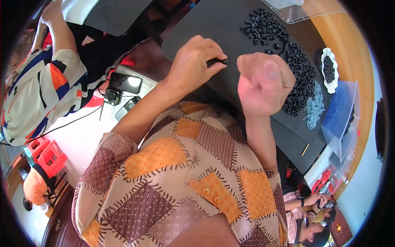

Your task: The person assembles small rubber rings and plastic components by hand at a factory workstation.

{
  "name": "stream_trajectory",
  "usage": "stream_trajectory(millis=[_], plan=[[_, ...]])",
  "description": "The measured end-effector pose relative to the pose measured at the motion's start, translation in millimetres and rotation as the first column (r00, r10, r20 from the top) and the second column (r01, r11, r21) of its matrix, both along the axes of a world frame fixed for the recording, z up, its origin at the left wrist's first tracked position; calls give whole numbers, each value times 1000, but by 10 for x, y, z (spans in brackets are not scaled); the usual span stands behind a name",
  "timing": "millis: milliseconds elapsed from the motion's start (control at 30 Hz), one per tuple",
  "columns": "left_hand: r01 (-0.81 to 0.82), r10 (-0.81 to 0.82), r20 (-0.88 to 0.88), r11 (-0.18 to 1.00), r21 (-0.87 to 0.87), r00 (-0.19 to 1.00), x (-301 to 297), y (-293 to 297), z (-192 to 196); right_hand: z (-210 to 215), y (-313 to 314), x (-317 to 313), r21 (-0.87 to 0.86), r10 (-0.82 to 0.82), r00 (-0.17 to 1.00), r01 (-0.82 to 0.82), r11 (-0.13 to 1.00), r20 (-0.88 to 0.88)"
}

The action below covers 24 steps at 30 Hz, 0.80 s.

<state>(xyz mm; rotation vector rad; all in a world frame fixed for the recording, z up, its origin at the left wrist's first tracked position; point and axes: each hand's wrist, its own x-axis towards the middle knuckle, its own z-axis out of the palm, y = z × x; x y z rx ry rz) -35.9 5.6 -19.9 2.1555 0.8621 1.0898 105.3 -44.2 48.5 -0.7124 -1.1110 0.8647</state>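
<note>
My left hand (195, 61) pinches a small black cylindrical part (220, 61) between thumb and fingers, above the dark mat (185, 37). To its right, my right hand (265, 84) is curled into a fist; whatever it holds, if anything, is hidden. The two hands are close but apart. Beside the fist lies a large pile of black ring-shaped parts (302, 74). Farther back is another heap of small black parts (265, 24). Small pale blue pieces (314, 107) form a pile at the right edge of the rings.
A white scalloped dish (335, 72) holds black bits on the wooden table edge (349, 41). Clear plastic bins (339, 119) stand at right and far back. A thin yellow stick (305, 149) lies on the mat. Another person (45, 90) sits at left, near a phone (125, 83).
</note>
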Motion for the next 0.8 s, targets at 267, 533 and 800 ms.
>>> stream_trajectory(millis=[267,533,800], plan=[[-23,24,-89,1000,12,996,79,21,53,-422,149,12,-238,-20,996,39,970,83],[-28,28,-134,1000,-1,991,91,34,109,-495,215,4,-216,-34,999,24,976,-41],[10,-13,-144,1000,-23,989,91,68,128,-45,117,503,-184,-255,938,300,936,233]])
